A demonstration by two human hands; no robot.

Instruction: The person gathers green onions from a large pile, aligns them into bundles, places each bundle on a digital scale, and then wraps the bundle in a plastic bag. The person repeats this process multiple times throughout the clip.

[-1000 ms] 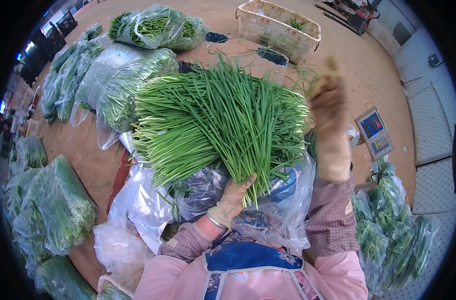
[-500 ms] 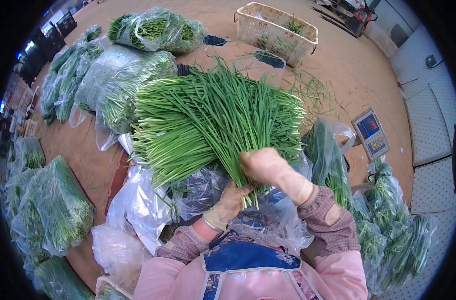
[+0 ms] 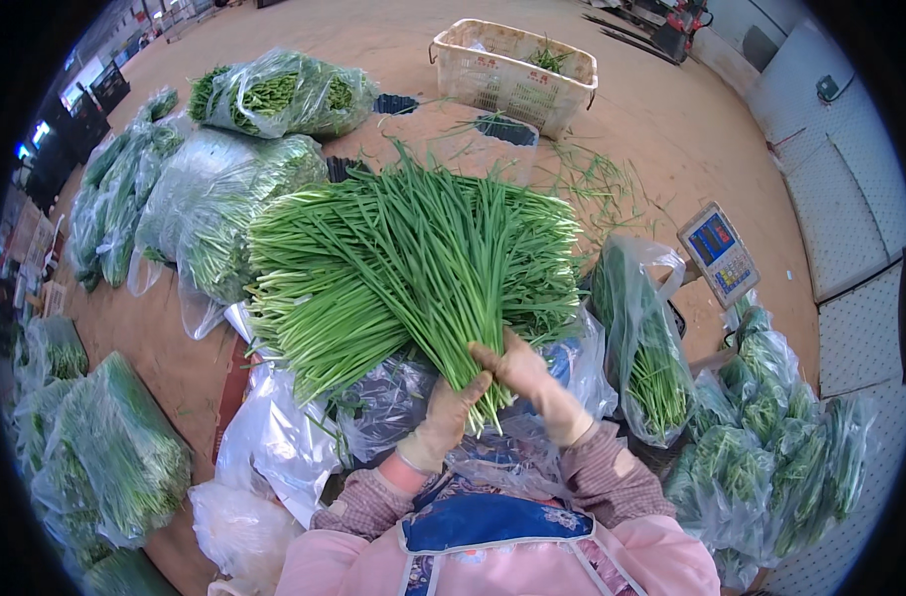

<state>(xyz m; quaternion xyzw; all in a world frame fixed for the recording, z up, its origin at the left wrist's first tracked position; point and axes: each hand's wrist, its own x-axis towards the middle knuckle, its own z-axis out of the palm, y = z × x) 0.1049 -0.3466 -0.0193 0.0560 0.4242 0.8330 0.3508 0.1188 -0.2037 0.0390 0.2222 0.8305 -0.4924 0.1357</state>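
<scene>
Long green garlic chives lie in a thick stack in front of me, their pale stem ends toward both sides. Across it slants a loose bunch of garlic chives, leaf tips pointing away and cut ends toward my body. My left hand, in a thin glove, grips the bunch near its cut ends from the left. From the right, my gloved right hand closes round the same stems slightly higher, thumb toward the left hand. The undersides of the stems and some fingers are hidden.
Bagged greens lie at the far left, with more bags at the near left and others on the right. A white crate stands beyond the stack. A scale display rises at right; clear plastic lies beside me.
My right hand has come down and turned to grasp the stems beside my left hand. The view has shifted slightly, so the surroundings sit lower and further left.
</scene>
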